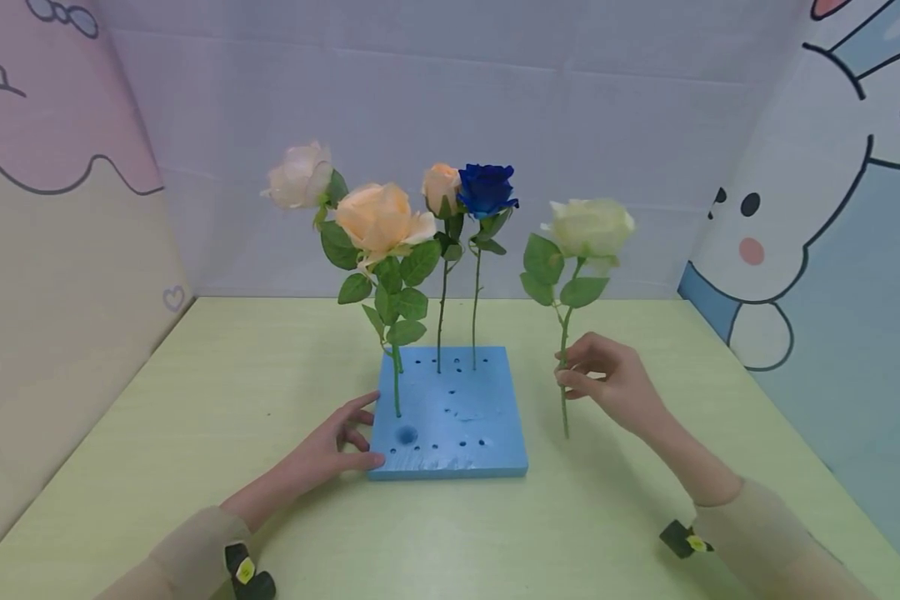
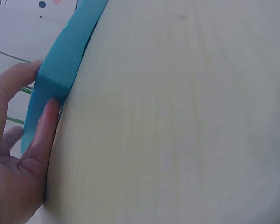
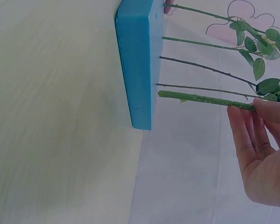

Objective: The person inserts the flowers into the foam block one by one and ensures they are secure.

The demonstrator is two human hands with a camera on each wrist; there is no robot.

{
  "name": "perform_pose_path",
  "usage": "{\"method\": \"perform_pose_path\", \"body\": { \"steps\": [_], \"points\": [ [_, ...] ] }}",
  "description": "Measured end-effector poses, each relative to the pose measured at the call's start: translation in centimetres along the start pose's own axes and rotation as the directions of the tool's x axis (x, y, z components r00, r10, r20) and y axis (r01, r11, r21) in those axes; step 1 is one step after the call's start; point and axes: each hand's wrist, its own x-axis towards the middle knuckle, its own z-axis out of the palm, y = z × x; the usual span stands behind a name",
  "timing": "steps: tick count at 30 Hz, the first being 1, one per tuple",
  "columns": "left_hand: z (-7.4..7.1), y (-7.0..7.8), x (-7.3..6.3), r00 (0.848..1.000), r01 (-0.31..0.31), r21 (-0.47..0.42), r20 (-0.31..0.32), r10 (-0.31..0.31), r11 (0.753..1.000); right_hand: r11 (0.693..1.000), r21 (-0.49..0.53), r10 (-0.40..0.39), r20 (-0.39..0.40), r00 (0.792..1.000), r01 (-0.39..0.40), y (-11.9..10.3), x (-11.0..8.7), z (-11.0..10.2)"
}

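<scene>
My right hand (image 1: 607, 379) pinches the stem of a pale greenish-white rose (image 1: 591, 229) right of a blue foam block (image 1: 487, 412). The rose stands nearly upright, its stem (image 3: 196, 97) ending above the table. My left hand (image 1: 345, 437) touches the block's left edge, thumb by the near corner; in the left wrist view its fingers (image 2: 45, 128) lie along the block's side (image 2: 60, 70). Upright in the block are a large peach rose (image 1: 382, 221), a smaller peach rose (image 1: 441, 185) and a blue rose (image 1: 487, 190). A pale pink-white rose (image 1: 300, 177) leans left; leaves hide its stem.
Several small holes and one wider dent (image 1: 406, 435) mark the block's top. It sits on a pale yellow-green table (image 1: 270, 350). Behind is a light cloth backdrop (image 1: 570, 108), with cartoon-printed panels (image 1: 832, 333) at both sides.
</scene>
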Motion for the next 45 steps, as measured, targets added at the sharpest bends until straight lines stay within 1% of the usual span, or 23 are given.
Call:
{"method": "perform_pose_path", "body": {
  "steps": [3,12,25,29,36,41,45],
  "points": [
    [0.0,0.1,0.0,1.000,0.000,0.002,0.000,0.000,1.000,1.000,0.017,-0.019,0.004,1.000,0.019,-0.5,0.2,0.6],
    [0.1,0.1,0.2,1.000,0.001,-0.001,-0.001,-0.001,1.000,0.997,0.067,-0.037,0.024,0.999,0.035,-2.0,1.1,2.9],
    [0.2,0.0,0.2,1.000,-0.010,-0.016,0.003,0.010,1.000,0.993,0.108,-0.050,0.022,0.998,0.048,-2.7,2.7,6.7],
    [0.2,0.2,0.2,1.000,-0.010,-0.014,0.003,0.010,1.000,0.989,0.133,-0.067,0.025,0.997,0.063,-2.9,3.2,7.3],
    [0.1,0.3,0.1,1.000,-0.014,-0.013,0.007,0.014,1.000,0.985,0.151,-0.081,0.018,0.997,0.078,-2.7,3.8,8.2],
    [0.0,0.2,-0.1,1.000,-0.019,-0.014,0.004,0.019,1.000,0.986,0.141,-0.091,-0.004,0.996,0.090,-2.6,4.2,8.9],
    [0.0,0.1,-0.2,1.000,-0.031,-0.019,0.003,0.031,0.999,0.989,0.112,-0.096,-0.003,0.995,0.095,-2.7,4.4,9.3]
  ]
}}
